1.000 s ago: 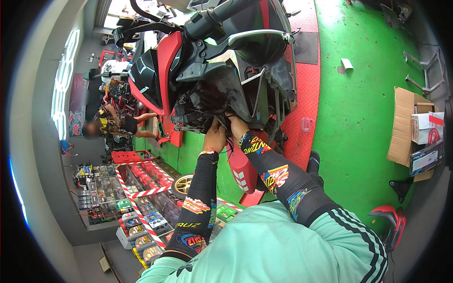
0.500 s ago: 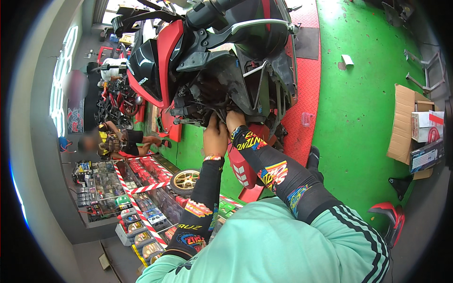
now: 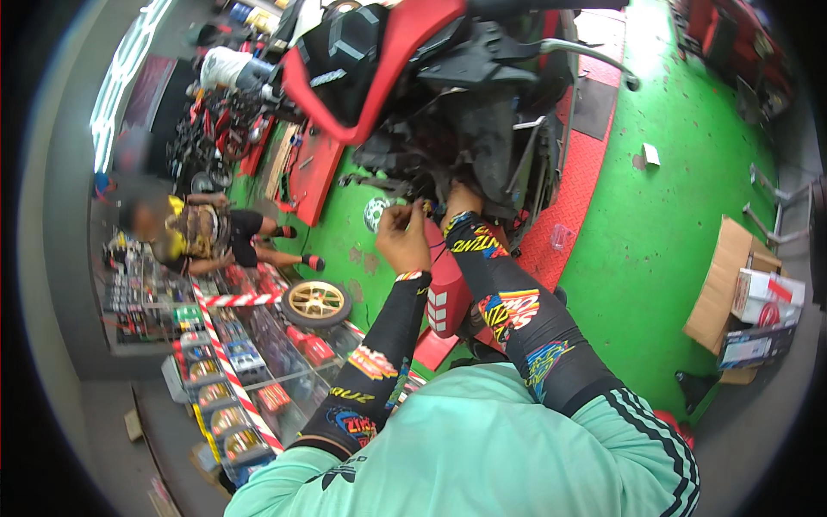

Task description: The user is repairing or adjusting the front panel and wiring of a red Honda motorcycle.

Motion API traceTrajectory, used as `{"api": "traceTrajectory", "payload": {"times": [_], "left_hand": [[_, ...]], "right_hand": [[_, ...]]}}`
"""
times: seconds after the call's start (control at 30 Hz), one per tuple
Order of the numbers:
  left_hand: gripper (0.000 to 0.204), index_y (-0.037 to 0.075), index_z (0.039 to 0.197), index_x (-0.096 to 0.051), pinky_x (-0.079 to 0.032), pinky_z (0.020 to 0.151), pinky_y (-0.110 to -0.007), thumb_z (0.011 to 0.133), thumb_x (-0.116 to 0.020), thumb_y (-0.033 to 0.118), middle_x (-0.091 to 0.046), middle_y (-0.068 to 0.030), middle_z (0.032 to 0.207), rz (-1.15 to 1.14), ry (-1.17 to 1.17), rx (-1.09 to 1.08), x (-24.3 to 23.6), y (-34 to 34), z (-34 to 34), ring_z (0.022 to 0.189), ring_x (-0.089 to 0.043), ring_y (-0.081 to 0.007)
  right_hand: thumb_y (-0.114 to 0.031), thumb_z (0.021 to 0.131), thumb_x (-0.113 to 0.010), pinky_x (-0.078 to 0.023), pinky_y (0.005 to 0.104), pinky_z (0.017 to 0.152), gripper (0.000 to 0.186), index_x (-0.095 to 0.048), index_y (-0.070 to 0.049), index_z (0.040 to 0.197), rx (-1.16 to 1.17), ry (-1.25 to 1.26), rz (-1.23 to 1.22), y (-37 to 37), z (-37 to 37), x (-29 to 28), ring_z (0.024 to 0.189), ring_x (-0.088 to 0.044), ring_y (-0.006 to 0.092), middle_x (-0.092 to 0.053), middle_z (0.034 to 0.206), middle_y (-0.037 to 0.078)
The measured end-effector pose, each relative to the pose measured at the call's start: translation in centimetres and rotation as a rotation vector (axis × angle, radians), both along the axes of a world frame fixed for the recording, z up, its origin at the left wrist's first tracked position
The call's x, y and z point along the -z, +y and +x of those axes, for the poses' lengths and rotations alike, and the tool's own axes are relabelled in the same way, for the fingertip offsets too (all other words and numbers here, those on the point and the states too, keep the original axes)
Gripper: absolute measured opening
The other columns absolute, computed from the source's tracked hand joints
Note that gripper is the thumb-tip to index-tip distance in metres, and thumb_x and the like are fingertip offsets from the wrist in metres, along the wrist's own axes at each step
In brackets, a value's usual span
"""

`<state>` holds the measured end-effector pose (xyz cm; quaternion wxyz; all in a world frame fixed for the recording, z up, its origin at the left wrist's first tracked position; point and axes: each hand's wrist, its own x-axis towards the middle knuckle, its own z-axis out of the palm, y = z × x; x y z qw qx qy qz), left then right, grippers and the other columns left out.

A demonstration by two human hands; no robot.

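Note:
A partly stripped motorcycle fills the top middle, with a black and red front panel (image 3: 340,56). Dark parts and brackets lie bare beneath its handlebar. Just below them, my left hand (image 3: 403,239) is raised with thumb and fingers pinched together; whatever sits at the fingertips is too small to name. My right hand (image 3: 463,200) reaches into the motorcycle's exposed front, and its fingers are hidden among the dark parts. Between my forearms is a red fender (image 3: 445,289) with white chevron marks. A perforated brake disc (image 3: 376,214) shows beyond my left hand.
Under the motorcycle runs a red textured platform (image 3: 594,112). A person (image 3: 202,228) stands at left beside a glass display case (image 3: 293,379) with red-white striped edges. A gold-rimmed wheel (image 3: 317,302) rests near the case. Cardboard (image 3: 719,271) and boxes lie at right.
My left hand has drawn back from the motorcycle's dark parts, its fingers now pinched. My right hand stays in among them. The whole view has shifted, and the person at left appears closer.

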<state>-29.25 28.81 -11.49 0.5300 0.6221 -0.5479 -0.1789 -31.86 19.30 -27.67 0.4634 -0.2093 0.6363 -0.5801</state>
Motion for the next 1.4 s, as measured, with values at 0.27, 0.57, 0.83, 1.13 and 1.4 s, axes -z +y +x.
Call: {"api": "traceTrajectory", "payload": {"times": [0.27, 0.57, 0.83, 1.13, 1.4], "left_hand": [[0.037, 0.001, 0.092, -0.054, -0.051, 0.075, -0.027, 0.076, -0.087, 0.007, -0.061, -0.0054, 0.084, 0.027, -0.039, -0.128, 1.4, -0.9, -0.7, 0.077, -0.061, -0.0125], [0.04, 0.001, 0.099, -0.054, -0.053, 0.075, -0.033, 0.077, -0.086, 0.008, -0.062, -0.0072, 0.097, 0.004, 0.653, 0.215, 4.0, -1.9, 3.2, 0.085, -0.064, -0.0169], [0.037, 0.002, 0.089, -0.052, -0.049, 0.067, -0.04, 0.079, -0.084, 0.019, -0.059, -0.0127, 0.084, -0.023, 0.0, 0.0, 2.6, -1.7, 2.5, 0.077, -0.062, -0.031], [0.04, 0.003, 0.08, -0.048, -0.042, 0.065, -0.045, 0.075, -0.085, 0.019, -0.051, -0.0128, 0.079, -0.18, -0.242, -0.045, 3.6, -2.8, 1.5, 0.076, -0.053, -0.0353], [0.035, 0.002, 0.093, -0.058, -0.049, 0.078, -0.041, 0.075, -0.085, 0.017, -0.057, -0.0152, 0.108, -0.24, -0.049, 0.007, 4.1, -1.0, 2.7, 0.088, -0.059, -0.0342]], "right_hand": [[-0.027, 0.097, -0.058, -0.054, 0.0397, 0.089, 0.036, -0.064, -0.001, 0.122, -0.251, 0.462, 0.194, 2.9, -3.3, -3.1, 0.109, -0.067, 0.031, -0.068, 0.12, 0.018], [-0.033, 0.099, -0.056, -0.039, 0.0291, 0.047, 0.025, -0.064, -0.009, 0.098, 0.127, -0.724, 0.342, 5.9, -3.4, -9.3, 0.061, -0.056, 0.0157, -0.057, 0.076, 0.005], [-0.031, 0.099, -0.054, -0.052, 0.033, 0.063, 0.024, -0.064, -0.01, 0.106, 0.021, -0.607, 0.251, 6.8, -3.2, -3.1, 0.075, -0.065, 0.0173, -0.061, 0.084, 0.003], [-0.025, 0.101, -0.055, -0.047, 0.0296, 0.074, 0.022, -0.062, -0.01, 0.115, -0.149, -0.828, -0.061, 11.2, -3.4, -3.6, 0.087, -0.061, 0.0138, -0.067, 0.1, 0.002], [-0.018, 0.101, -0.059, -0.046, 0.0283, 0.068, 0.013, -0.061, -0.009, 0.111, -0.303, -0.718, -0.118, 12.1, -4.9, -4.8, 0.078, -0.056, 0.0097, -0.065, 0.094, 0.0]]}}
